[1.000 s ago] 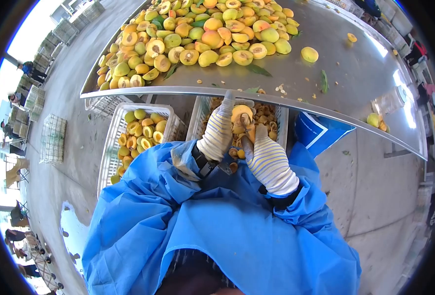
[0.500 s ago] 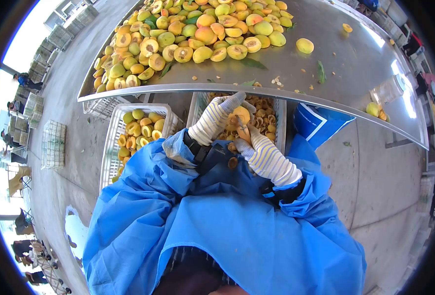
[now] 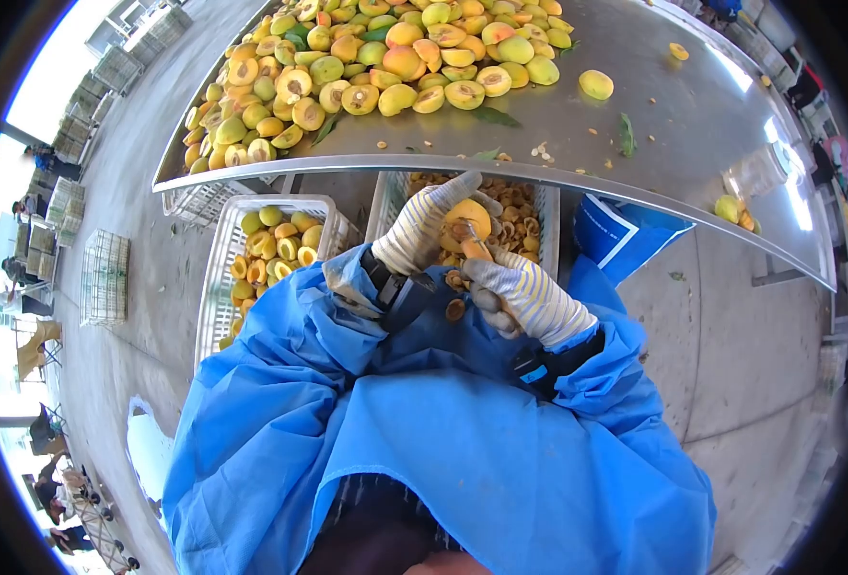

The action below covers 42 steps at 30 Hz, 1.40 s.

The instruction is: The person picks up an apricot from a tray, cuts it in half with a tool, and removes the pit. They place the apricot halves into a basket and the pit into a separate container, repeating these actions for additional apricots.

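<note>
1. Yellow peach [image 3: 476, 217], held in the left hand [image 3: 418, 230] just below the counter's [image 3: 692, 134] near edge, around the middle of its length.
2. Left fingers are curled around that peach, opened only as far as its width, with one grey-tipped digit stretched toward the counter's near edge.
3. Right hand [image 3: 531, 295], lower down from the same edge, has its fingers closed around an orange-handled tool [image 3: 476, 251]; the tool's metal end meets the peach.
4. Both hands wear striped knit gloves with grey fingertips, below blue sleeves [image 3: 285, 331].
5. Under the counter's near edge, behind the hands, stands a white scrap crate [image 3: 383, 209] filled with brownish stones and scraps [image 3: 518, 217].
6. Farther left beneath that edge, another white crate [image 3: 210, 278] holds whole and halved peaches [image 3: 275, 245].
7. To the right, below the counter's edge, is a blue bag [image 3: 604, 234] with white markings.
8. On the counter's far left part lies a heap of peaches [image 3: 395, 67], many cut open; a lone peach [image 3: 595, 84] sits apart.
9. Toward the counter's right end are a green leaf [image 3: 627, 136], a clear jar [image 3: 755, 172] and some fruit [image 3: 730, 209] near it.
</note>
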Each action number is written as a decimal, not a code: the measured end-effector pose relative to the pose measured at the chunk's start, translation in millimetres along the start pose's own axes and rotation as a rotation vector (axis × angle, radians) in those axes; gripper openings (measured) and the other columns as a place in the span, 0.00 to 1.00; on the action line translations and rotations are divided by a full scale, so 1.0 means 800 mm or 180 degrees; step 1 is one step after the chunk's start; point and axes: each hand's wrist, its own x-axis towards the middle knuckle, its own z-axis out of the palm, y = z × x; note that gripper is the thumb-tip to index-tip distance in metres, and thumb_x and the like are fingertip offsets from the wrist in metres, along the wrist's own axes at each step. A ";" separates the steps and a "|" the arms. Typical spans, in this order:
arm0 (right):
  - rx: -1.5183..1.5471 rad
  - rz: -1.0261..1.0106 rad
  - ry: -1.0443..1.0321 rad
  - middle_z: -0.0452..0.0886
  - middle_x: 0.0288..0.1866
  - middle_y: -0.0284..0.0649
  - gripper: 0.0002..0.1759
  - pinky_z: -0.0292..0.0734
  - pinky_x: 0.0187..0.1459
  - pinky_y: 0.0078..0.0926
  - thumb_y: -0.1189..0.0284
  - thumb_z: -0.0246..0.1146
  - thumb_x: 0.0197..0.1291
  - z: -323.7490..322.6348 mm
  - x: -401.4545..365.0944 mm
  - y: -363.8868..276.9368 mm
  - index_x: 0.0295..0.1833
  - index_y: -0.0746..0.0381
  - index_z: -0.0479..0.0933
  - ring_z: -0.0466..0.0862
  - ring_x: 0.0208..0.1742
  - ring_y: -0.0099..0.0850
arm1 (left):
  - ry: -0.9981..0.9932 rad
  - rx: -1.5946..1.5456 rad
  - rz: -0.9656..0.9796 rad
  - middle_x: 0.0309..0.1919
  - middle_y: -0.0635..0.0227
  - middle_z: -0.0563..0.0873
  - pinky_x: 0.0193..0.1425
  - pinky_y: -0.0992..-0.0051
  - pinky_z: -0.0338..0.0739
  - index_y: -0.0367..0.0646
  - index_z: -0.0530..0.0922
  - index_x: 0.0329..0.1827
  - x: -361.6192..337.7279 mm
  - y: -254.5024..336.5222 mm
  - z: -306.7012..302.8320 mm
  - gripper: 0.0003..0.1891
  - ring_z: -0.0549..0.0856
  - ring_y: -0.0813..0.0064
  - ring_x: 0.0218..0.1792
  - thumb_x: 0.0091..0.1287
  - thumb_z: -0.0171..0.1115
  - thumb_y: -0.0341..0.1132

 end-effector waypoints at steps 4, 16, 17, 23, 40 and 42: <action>0.0883 0.0061 -0.0434 0.69 0.22 0.27 0.15 0.60 0.13 0.17 0.56 0.58 0.71 -0.008 0.002 0.001 0.45 0.57 0.73 0.66 0.12 0.16 | 0.0203 0.0266 0.0517 0.33 0.62 0.87 0.38 0.77 0.82 0.34 0.84 0.42 -0.006 -0.003 0.014 0.30 0.87 0.74 0.33 0.67 0.62 0.60; 0.0511 0.0007 -0.0043 0.69 0.21 0.29 0.17 0.59 0.13 0.16 0.55 0.57 0.73 0.003 -0.002 0.005 0.45 0.58 0.73 0.66 0.13 0.17 | -0.0094 -0.0204 -0.0129 0.31 0.59 0.87 0.38 0.75 0.84 0.32 0.83 0.42 0.002 -0.004 -0.001 0.30 0.88 0.71 0.32 0.65 0.65 0.58; 0.0610 0.0007 -0.0144 0.69 0.21 0.29 0.17 0.58 0.13 0.15 0.55 0.56 0.73 0.000 -0.002 0.004 0.45 0.58 0.73 0.66 0.12 0.17 | -0.0086 -0.0203 -0.0089 0.31 0.59 0.87 0.38 0.75 0.84 0.32 0.82 0.42 0.004 -0.006 -0.002 0.30 0.87 0.71 0.32 0.66 0.65 0.58; 0.0644 -0.0066 0.0113 0.68 0.20 0.28 0.16 0.57 0.11 0.14 0.55 0.58 0.72 -0.001 0.009 0.014 0.45 0.57 0.73 0.65 0.11 0.17 | 0.0450 0.0518 0.0928 0.30 0.67 0.87 0.34 0.81 0.79 0.36 0.86 0.37 0.022 -0.029 -0.005 0.28 0.84 0.81 0.30 0.62 0.69 0.59; -0.4203 -0.1362 0.1794 0.81 0.34 0.63 0.25 0.75 0.39 0.54 0.54 0.56 0.69 -0.035 0.012 0.021 0.57 0.65 0.72 0.81 0.39 0.62 | 0.1837 0.2069 0.0946 0.38 0.71 0.87 0.42 0.79 0.77 0.34 0.83 0.49 -0.064 0.061 -0.090 0.23 0.83 0.82 0.35 0.69 0.65 0.49; -0.4129 -0.1363 0.1754 0.80 0.32 0.62 0.25 0.74 0.38 0.54 0.54 0.57 0.68 -0.033 0.012 0.018 0.55 0.65 0.73 0.81 0.38 0.62 | 0.2253 0.4750 0.0392 0.35 0.56 0.89 0.48 0.66 0.80 0.43 0.86 0.46 -0.103 0.102 -0.090 0.16 0.87 0.61 0.39 0.66 0.67 0.46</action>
